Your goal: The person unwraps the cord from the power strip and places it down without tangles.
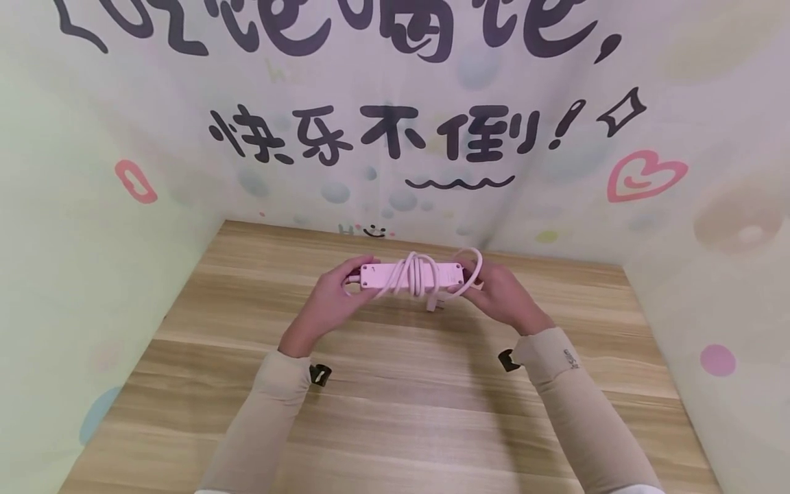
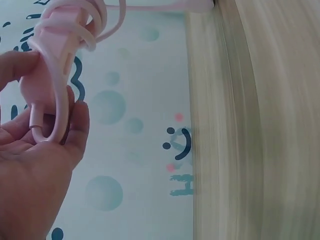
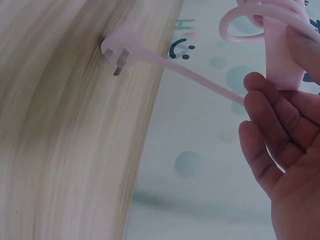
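A pink power strip is held level above the wooden table between both hands, its long side facing up. Its pink cord is wound several times round the middle, and a loose loop stands out at the right end. My left hand grips the left end, where the cord leaves the strip; thumb and fingers lie on opposite sides. At the other end, my right hand pinches the strip between thumb and fingers. The plug hangs below on a short length of cord, its metal prongs showing.
The wooden table lies under both forearms. Printed white fabric walls close it in at the back, left and right, the back one just beyond the hands. A black strap piece shows at the left cuff, another at the right.
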A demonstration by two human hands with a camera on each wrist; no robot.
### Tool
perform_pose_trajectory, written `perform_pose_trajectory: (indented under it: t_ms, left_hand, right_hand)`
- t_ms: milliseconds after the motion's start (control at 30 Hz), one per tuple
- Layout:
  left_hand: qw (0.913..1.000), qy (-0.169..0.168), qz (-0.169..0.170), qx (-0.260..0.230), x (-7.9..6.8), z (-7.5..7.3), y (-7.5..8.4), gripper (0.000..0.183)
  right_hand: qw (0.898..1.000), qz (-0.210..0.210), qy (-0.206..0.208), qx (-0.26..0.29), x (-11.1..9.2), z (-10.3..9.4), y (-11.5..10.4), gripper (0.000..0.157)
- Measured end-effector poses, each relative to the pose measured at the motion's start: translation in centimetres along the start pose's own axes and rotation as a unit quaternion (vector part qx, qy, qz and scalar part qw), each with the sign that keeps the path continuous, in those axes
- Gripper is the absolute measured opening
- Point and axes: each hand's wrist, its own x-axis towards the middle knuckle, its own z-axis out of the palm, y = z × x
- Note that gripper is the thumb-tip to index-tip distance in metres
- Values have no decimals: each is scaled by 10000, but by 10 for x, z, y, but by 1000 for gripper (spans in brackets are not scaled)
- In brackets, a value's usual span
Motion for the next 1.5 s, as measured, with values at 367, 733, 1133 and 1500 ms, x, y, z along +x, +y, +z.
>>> perform_pose_trajectory:
  t_ms: [367,733,1133,1500]
  left_hand:
    - [9997,-133,-177,42,4,-2,0,63]
    - [9990,-30,-106,-440,4,-2,-1,52]
    - [9973,170,56,-719,1,-3,-6,47]
    - [9973,233,255,-652,1,-8,-5,48]
  right_hand:
    - [9993,-161,166,298,-4,2,-2,21]
    - [9972,465,-1,593,-7,-8,-10,32]
    - [9902,1357,-68,339,-16,-18,-12,16]
    - [9713,1090,1589,-1397,-22,-25,-14,51]
